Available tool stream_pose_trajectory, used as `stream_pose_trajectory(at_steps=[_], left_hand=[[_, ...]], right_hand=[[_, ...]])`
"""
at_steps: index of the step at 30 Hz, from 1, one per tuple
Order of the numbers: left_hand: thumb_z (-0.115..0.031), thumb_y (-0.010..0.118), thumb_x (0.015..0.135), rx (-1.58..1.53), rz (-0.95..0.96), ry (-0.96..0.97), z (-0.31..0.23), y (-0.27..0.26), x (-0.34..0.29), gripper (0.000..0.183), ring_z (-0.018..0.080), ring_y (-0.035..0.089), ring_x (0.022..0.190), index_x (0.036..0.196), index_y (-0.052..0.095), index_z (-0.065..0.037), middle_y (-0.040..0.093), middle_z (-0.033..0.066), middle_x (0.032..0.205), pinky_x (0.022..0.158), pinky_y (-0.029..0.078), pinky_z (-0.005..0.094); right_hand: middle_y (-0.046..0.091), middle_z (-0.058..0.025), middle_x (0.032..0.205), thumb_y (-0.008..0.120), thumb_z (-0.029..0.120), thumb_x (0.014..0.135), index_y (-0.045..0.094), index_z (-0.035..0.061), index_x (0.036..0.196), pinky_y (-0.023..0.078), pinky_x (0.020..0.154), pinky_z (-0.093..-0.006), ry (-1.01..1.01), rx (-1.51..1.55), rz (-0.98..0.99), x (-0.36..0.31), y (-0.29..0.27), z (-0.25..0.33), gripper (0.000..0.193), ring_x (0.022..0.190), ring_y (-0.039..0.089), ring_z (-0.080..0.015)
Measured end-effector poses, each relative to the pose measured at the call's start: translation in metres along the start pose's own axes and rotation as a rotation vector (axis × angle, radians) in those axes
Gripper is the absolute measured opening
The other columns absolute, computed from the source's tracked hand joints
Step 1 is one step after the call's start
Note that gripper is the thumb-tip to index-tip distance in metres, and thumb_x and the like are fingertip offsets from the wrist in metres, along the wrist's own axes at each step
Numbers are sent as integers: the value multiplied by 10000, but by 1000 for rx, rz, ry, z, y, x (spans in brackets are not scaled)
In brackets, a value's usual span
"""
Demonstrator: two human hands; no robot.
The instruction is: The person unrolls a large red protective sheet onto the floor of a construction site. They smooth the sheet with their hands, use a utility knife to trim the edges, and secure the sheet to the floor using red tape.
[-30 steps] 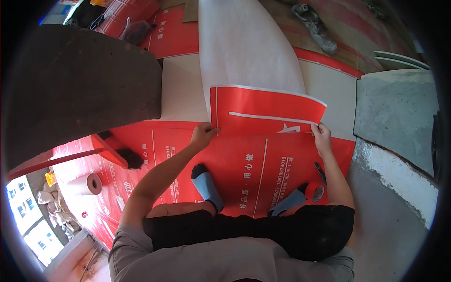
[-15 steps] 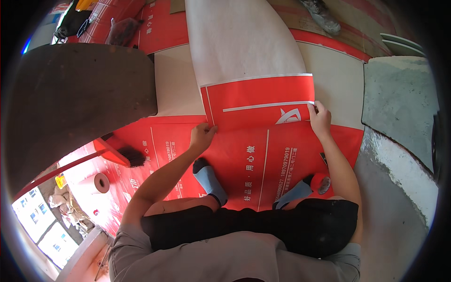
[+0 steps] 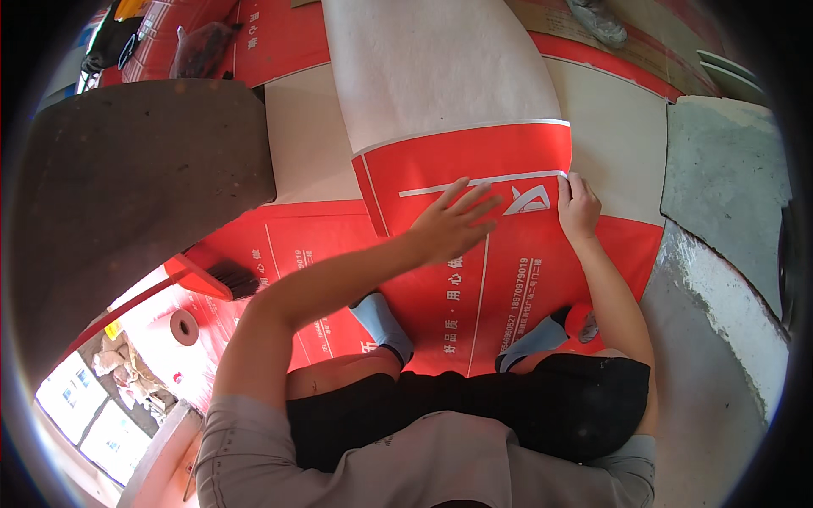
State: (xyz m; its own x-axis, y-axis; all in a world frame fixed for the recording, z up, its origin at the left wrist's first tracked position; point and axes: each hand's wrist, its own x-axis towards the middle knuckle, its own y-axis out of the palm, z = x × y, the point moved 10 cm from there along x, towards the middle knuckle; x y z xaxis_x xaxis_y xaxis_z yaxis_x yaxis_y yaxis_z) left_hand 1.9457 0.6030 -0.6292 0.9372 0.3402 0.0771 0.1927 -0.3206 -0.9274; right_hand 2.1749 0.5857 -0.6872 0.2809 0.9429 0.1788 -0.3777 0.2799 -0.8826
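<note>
Head view: sheet [image 3: 449, 93], matte off-white over most of its upper side, with a red flap [image 3: 440, 161] across the near end, printed with white border, stripe and emblem. Sits ahead of both grips, crossing a pale floor strip [image 3: 614, 140]. Long axis points away from the person, roughly straight ahead; flap's far edge runs crosswise, rising slightly to the right. The right grip [image 3: 579, 207] is pinching the flap's right edge. The left grip [image 3: 449, 229] is released, fingers spread over the flap; can't tell if touching. Red floor covering [image 3: 326, 222] nearer than both grips. Tape roll [image 3: 579, 323] nearer than right one; paper roll [image 3: 166, 330] and red broom [image 3: 206, 278] well left of left one.
</note>
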Motion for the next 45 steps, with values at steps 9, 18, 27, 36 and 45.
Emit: stream_pose_trajectory(at_steps=[9, 18, 27, 36, 45], left_hand=[[-390, 645, 894, -80, 154, -15, 16, 77, -19, 515, 264, 244, 1488, 1370, 530, -229, 362, 35, 1567, 1230, 149, 548], [-662, 459, 913, 1, 366, -44, 12, 89, -14, 788, 249, 156, 1526, 1558, 316, -233, 259, 8, 1631, 1239, 62, 537], [-634, 524, 888, -10, 272, -66, 28, 73, -45, 769, 259, 247, 1494, 1485, 451, -156, 363, 34, 1582, 1232, 108, 542], [-553, 543, 914, 26, 411, -85, 51, 53, -156, 706, 271, 327, 1442, 1489, 436, -158, 385, 68, 1553, 1210, 192, 515], [-153, 634, 899, 112, 314, 228, 5, 52, 105, 372, 229, 529, 1167, 1269, 603, -133, 513, 74, 1325, 939, 468, 356]], right_hand=[[639, -59, 810, 656, 205, 944, 634, 85, 954, 507, 575, -392, -60, -63, -12, 1, 2, 1, 123, 667, 630, -286], [517, -148, 1391, 740, 277, 840, 519, 53, 1354, 349, 1114, -491, -388, 222, 211, -41, 7, 135, 603, 1326, 451, -342], [293, -166, 1597, 547, 583, 920, 327, 27, 1525, 171, 1226, -499, -199, -200, 497, -77, 25, 33, 850, 1494, 236, -337], [238, -190, 1614, 548, 542, 938, 271, -10, 1536, 144, 1231, -494, -103, -273, 486, -71, 8, 22, 860, 1510, 185, -334], [385, -209, 1518, 672, 379, 893, 403, -11, 1455, 271, 1181, -460, -38, -127, 353, -50, -47, 7, 735, 1431, 334, -359]])
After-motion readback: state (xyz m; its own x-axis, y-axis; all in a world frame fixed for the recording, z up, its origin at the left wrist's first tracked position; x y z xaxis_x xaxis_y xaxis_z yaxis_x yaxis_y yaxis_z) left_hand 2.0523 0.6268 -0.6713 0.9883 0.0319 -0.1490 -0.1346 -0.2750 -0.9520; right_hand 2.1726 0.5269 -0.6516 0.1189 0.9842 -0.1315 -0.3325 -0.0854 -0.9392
